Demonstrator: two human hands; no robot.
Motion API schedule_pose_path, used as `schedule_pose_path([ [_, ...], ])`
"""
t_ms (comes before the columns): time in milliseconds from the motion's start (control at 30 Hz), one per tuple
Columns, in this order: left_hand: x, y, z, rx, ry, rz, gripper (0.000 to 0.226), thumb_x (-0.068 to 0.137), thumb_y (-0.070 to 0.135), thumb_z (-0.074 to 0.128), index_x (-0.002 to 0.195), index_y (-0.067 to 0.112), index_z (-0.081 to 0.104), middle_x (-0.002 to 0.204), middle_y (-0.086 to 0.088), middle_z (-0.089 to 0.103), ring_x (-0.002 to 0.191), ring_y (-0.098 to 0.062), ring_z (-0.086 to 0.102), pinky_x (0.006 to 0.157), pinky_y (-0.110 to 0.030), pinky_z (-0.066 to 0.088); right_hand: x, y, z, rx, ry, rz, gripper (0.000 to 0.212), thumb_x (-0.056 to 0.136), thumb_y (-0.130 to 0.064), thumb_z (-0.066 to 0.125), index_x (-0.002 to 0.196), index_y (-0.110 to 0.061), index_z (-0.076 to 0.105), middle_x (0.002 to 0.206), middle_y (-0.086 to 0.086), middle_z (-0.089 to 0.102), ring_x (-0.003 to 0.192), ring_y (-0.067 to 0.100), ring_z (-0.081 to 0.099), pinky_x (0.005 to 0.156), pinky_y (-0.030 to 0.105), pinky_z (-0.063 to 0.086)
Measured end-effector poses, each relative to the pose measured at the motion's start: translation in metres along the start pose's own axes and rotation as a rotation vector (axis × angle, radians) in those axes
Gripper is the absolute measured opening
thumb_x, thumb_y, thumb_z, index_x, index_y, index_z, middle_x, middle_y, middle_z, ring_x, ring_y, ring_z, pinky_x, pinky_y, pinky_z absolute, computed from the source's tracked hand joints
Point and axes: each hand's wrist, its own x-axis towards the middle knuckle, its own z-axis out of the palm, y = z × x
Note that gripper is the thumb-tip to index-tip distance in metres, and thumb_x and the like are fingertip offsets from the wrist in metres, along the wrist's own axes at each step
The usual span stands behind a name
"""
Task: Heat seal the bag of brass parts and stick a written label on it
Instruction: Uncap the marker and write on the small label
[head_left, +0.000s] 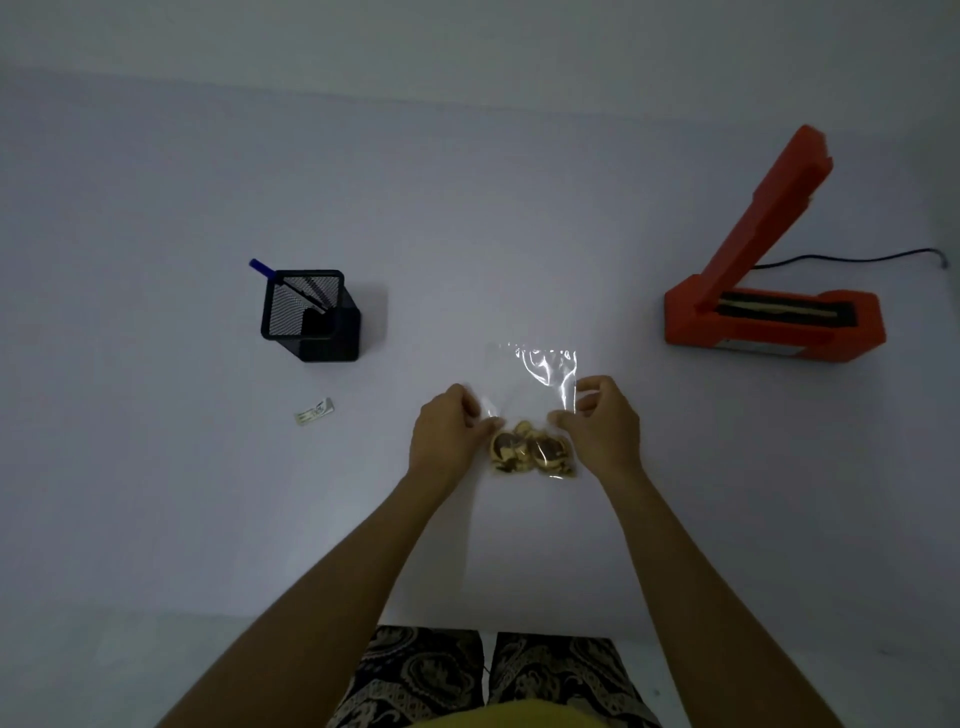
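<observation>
Bottom edge of frame: dark paisley-patterned trouser legs (431, 675) and a strip of yellow garment (519, 714), person seated or standing at a plain white table surface (156, 493). Two bare forearms run up from the lower corners and converge at centre frame. Left hand (444, 436) at centre-left, fingers curled, thumb and fingertips pinching the left edge of a clear, crinkled plastic bag (540, 379). Right hand (602, 428) at centre-right, likewise pinching the bag's right edge between thumb and forefinger. Both grips clamped on the film just above the load. Small heap of gold-coloured brass parts (532, 452) sits in the bag's near end, between and slightly below the two hands; individual shapes too dim to make out. Bag's empty upper part extends away from the hands toward mid-frame, catching glare; whether the bag lies on the table or is lifted off it, cannot tell. Left of centre: small white rectangular paper label (315, 410) flat on the table, print unreadable. Farther, upper left of centre: black square wire-mesh pen holder (306, 312) with a blue-capped pen (262, 269) leaning out of its far corner. Right side, mid-frame: orange box-shaped heat sealer (774, 325), its lid arm raised steeply, dark sealing strip exposed. A thin black cable (857, 257) trails from behind it toward the right edge.
</observation>
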Motion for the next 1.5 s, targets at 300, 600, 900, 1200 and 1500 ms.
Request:
schedule_pose_path([
  [300, -0.016, 0.011, -0.024, -0.091, -0.001, 0.002, 0.028, 0.089, 0.043, 0.059, 0.089, 0.015, 0.061, 0.078, 0.002, 0.065, 0.072, -0.011, 0.060, 0.070, -0.030, 0.053, -0.013, -0.019, -0.002, -0.061, 0.139, -0.050, 0.044, 0.078, -0.031, 0.077, 0.111, -0.015, 0.052, 0.100, 0.003, 0.053, 0.085, 0.018, 0.054, 0.059, 0.022, 0.037],
  [600, -0.013, -0.002, -0.169, -0.130, 0.449, 0.129, 0.014, 0.094, 0.027, 0.056, 0.084, 0.018, 0.061, 0.074, 0.007, 0.064, 0.066, -0.005, 0.059, 0.057, -0.017, 0.046, -0.022, -0.172, 0.054, -0.061, -0.121, -0.576, 0.007, 0.088, -0.023, 0.068, 0.094, -0.021, 0.069, 0.084, -0.002, 0.061, 0.073, 0.010, 0.056, 0.060, 0.012, 0.039],
  [900, 0.026, -0.012, -0.197, -0.115, 0.536, 0.019, 0.010, 0.093, 0.024, 0.055, 0.089, 0.016, 0.058, 0.077, 0.004, 0.063, 0.067, -0.012, 0.060, 0.059, -0.024, 0.050, -0.027, -0.242, 0.144, -0.385, -0.193, -0.717, 0.018, 0.089, -0.017, 0.059, 0.081, -0.009, 0.073, 0.081, 0.006, 0.068, 0.073, 0.022, 0.064, 0.057, 0.031, 0.053],
  [1200, 0.033, -0.027, -0.168, -0.154, 0.549, -0.065, 0.012, 0.096, 0.015, 0.047, 0.089, 0.010, 0.054, 0.081, 0.000, 0.059, 0.069, -0.013, 0.055, 0.055, -0.016, 0.038, -0.025, -0.226, 0.174, -0.704, -0.055, -0.753, 0.024, 0.093, -0.018, 0.048, 0.072, -0.015, 0.060, 0.077, 0.002, 0.061, 0.068, 0.020, 0.047, 0.070, 0.032, 0.030],
  [1500, 0.036, -0.032, -0.172, -0.219, 0.525, -0.044, 0.011, 0.096, 0.013, 0.047, 0.088, 0.011, 0.055, 0.081, -0.003, 0.062, 0.070, -0.015, 0.058, 0.060, -0.025, 0.048, -0.029, -0.229, 0.181, -0.659, 0.002, -0.811, 0.024, 0.091, -0.016, 0.050, 0.068, -0.017, 0.054, 0.067, 0.002, 0.064, 0.064, 0.020, 0.043, 0.068, 0.033, 0.026],
])
